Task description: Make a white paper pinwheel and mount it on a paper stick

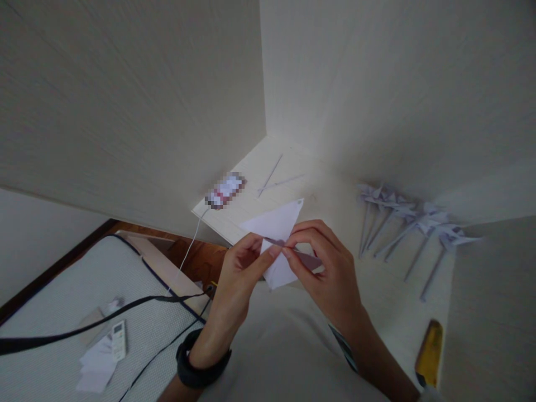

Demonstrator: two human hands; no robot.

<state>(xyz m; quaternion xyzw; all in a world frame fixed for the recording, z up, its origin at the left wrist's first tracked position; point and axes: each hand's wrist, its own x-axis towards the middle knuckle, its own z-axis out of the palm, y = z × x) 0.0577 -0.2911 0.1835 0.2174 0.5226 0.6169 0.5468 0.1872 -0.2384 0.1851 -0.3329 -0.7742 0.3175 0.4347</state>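
Observation:
A white sheet of paper, cut and folded into pointed flaps, is held up between both hands over the desk's near edge. My left hand pinches its left side, the thumb pressed near the centre. My right hand pinches the paper at the middle with thumb and index finger. One flap points up and away with a small dark mark at its tip. Whether anything thin sits between the right fingertips is hidden. Beyond the paper, two thin paper sticks lie crossed on the desk.
Several paper pinwheels on sticks lie at the right. A yellow-handled tool is at the near right. A phone with a white cable lies at the desk's left edge. A remote and papers rest on the mattress. Walls enclose the desk.

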